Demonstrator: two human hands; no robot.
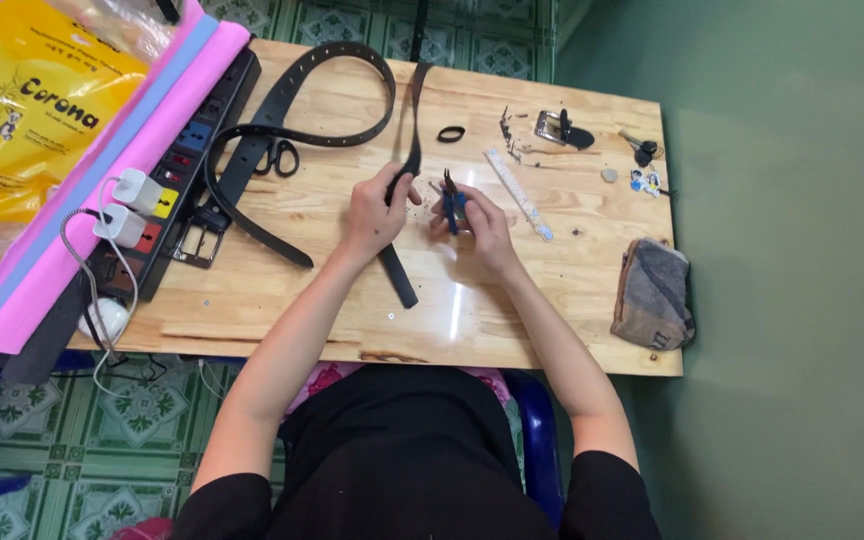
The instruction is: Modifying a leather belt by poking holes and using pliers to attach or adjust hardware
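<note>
Black leather is what you work on: a narrow belt strap [408, 170] runs from about 12 o'clock on the wooden table [512, 320] down toward 6 o'clock, and your left hand [377, 210] is closed around it near the middle, thumb and fingers pinching the strap. Your right hand [482, 225] is wrapped around blue-handled pliers [452, 205], whose tip points up, just beside the strap; whether the pliers bite on something small I cannot tell.

What could go wrong, in my judgement — the tip of the pliers stands very near to the fingers of your left hand, so a slip off the leather may pinch or stab them. The strap is held at one place only; its lower end lies loose on the table, and it may twist when you press.

At 11 o'clock the scissors [274, 157] lie on a wider black belt [292, 95], and small metal pieces [508, 135] lie at 1 o'clock near a ruler [518, 193] — a sweep of your sleeve could scatter them off the edge.
</note>
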